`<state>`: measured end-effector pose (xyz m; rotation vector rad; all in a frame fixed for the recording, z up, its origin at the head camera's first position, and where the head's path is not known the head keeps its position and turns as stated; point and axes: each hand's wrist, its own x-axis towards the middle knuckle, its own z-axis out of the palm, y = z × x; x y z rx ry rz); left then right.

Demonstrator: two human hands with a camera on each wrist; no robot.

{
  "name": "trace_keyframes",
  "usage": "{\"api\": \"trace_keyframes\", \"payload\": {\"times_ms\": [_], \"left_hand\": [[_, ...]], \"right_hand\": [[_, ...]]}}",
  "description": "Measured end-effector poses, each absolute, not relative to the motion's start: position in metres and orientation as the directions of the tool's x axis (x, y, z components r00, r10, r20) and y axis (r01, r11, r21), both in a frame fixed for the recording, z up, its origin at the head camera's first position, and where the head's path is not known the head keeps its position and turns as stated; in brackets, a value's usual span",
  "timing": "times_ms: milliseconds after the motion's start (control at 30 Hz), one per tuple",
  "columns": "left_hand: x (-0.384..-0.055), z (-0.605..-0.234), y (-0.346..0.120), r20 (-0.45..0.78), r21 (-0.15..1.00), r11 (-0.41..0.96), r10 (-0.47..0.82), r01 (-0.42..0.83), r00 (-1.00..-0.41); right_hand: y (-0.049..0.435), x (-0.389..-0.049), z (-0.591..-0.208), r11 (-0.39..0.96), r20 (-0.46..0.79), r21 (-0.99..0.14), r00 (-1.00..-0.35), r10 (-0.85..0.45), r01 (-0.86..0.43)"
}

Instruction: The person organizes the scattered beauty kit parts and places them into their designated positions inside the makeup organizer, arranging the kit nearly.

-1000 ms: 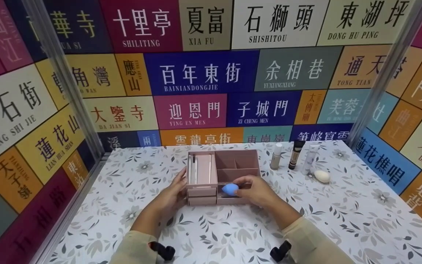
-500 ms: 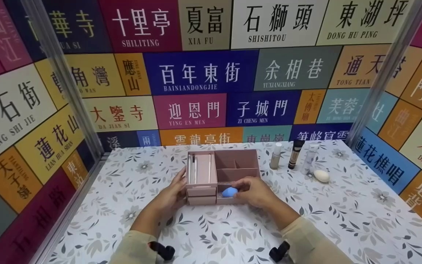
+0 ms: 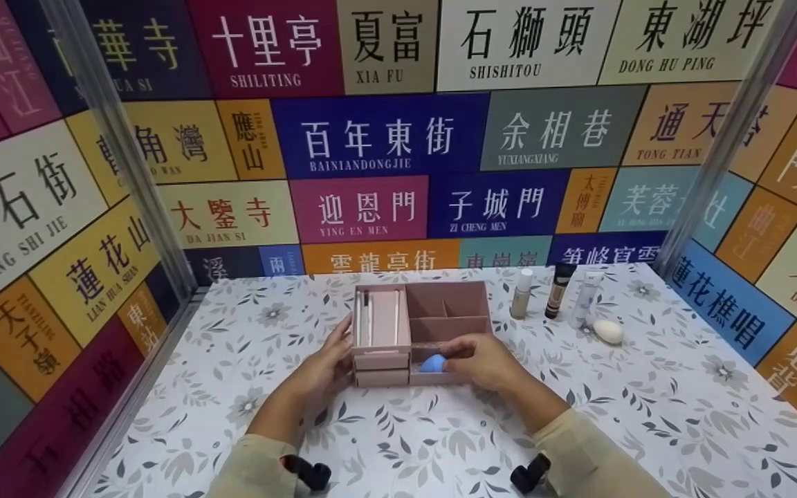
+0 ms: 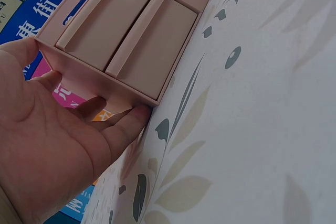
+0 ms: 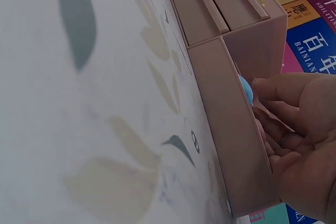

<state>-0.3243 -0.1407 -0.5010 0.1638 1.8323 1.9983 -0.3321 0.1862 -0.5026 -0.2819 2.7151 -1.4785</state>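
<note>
A pink desktop organizer (image 3: 382, 337) stands on the table, with two drawers (image 4: 152, 45) at its front left. My left hand (image 3: 331, 358) rests its fairly straight fingers against the organizer's left side; in the left wrist view the thumb touches an upper corner and the fingertips (image 4: 140, 113) a lower one. My right hand (image 3: 483, 360) reaches into the front right compartment. There it pinches a blue makeup sponge (image 3: 432, 364), partly hidden by the front wall (image 5: 231, 124) in the right wrist view.
Right of the organizer stand a small white-capped bottle (image 3: 521, 296), a black-capped tube (image 3: 557, 294) and a pale tube (image 3: 586, 301). A cream egg-shaped sponge (image 3: 608, 333) lies beside them. Slim sticks (image 3: 368, 319) lie in the organizer's left top tray. Printed walls enclose the table.
The right hand has lowered the blue makeup sponge into the front right compartment, and the sponge's tip has turned from pointing left. The left hand and the organizer stay in place.
</note>
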Motion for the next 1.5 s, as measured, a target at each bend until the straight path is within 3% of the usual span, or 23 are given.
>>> {"api": "trace_keyframes", "payload": {"times_ms": [767, 1500], "left_hand": [[-0.325, -0.498, -0.14, -0.201, 0.972, -0.042, 0.363, -0.231, -0.91], [-0.326, -0.499, -0.14, -0.189, 0.968, -0.084, 0.376, -0.237, -0.907]], "right_hand": [[0.242, -0.348, -0.48, 0.125, 0.096, -0.988, -0.995, -0.005, -0.095], [0.308, -0.345, -0.468, 0.089, 0.096, -0.992, -0.99, 0.105, -0.087]]}}
